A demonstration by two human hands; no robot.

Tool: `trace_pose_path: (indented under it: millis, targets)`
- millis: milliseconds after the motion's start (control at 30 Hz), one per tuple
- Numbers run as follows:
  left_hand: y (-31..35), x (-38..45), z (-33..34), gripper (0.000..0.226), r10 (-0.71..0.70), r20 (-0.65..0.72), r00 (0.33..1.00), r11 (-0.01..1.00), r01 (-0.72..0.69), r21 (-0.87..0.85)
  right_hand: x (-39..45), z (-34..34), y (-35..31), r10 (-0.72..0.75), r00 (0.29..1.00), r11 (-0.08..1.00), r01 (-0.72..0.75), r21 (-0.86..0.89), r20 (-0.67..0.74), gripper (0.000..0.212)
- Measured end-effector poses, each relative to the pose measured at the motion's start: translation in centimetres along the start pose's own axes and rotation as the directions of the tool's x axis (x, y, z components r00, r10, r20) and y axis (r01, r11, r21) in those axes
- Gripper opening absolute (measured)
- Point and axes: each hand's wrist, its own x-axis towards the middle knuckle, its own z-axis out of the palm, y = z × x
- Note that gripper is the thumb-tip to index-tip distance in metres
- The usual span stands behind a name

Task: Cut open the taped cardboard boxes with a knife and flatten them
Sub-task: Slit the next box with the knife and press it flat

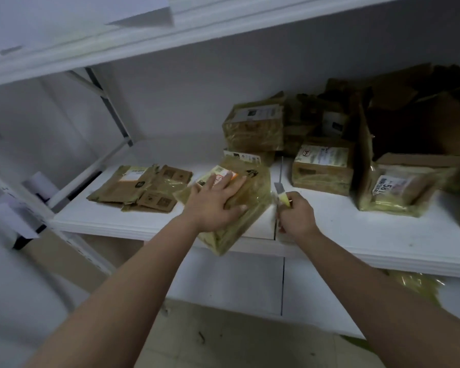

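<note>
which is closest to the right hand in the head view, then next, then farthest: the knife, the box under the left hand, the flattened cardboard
1. knife: held in the right hand.
2. box: just left of it, under the left hand.
3. flattened cardboard: far left on the shelf.

White shelf [356, 235]: flattened cardboard [141, 187] left, taped boxes [322, 168] right, possibly more behind.
</note>
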Motion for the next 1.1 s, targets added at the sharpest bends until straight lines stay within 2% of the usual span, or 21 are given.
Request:
trace_pose_path:
  millis: [33, 200, 400, 567, 767, 833, 933, 1100]
  targets:
    - [-0.5, 0.2, 0.1, 0.058, -0.013, 0.03, 0.999, 1.0, 0.014, -0.018, 0.0, 0.2, 0.3, 0.006, 1.0, 1.0, -0.006, 0.02, 0.006, 0.016]
    - [-1.9, 0.5, -0.3, 0.05, -0.021, 0.01, 1.0, 0.972, 0.023, -0.235, 0.0, 1.1, 1.0, 0.034, 0.999, 0.991, -0.032, 0.128, -0.017, 0.024]
    - [-1.3, 0.6, -0.3, 0.05, -0.036, 0.011, 0.999, 0.966, 0.038, -0.257, 0.3, 2.4, 0.4, 0.051, 0.995, 0.975, -0.03, 0.218, -0.089, 0.023]
    - [-1.0, 0.6, -0.4, 0.052, -0.057, 0.028, 0.998, 0.962, 0.062, -0.267, 1.4, 3.6, 0.1, 0.072, 0.99, 0.98, -0.048, 0.196, -0.121, 0.022]
    - [0.3, 0.8, -0.9, 0.057, -0.087, 0.151, 0.985, 0.927, 0.136, -0.348, 5.2, 3.9, -0.3, 0.142, 0.988, 0.987, -0.137, 0.089, -0.053, 0.017]
    - [-0.1, 0.6, -0.8, 0.053, -0.078, 0.134, 0.988, 0.954, 0.113, -0.277, 6.3, 3.9, -0.4, 0.153, 0.988, 0.987, -0.152, 0.048, -0.032, 0.015]
    - [0.4, 0.3, 0.4, 0.048, -0.089, 0.055, 0.995, 0.994, 0.092, -0.059, 6.1, 3.7, -0.5, 0.184, 0.983, 0.983, -0.184, 0.012, 0.019, 0.009]
    - [0.8, 0.3, 0.8, 0.047, -0.123, 0.01, 0.992, 0.992, 0.123, -0.016, -0.1, 5.0, -1.1, 0.082, 0.981, 0.997, -0.079, -0.023, 0.176, 0.014]
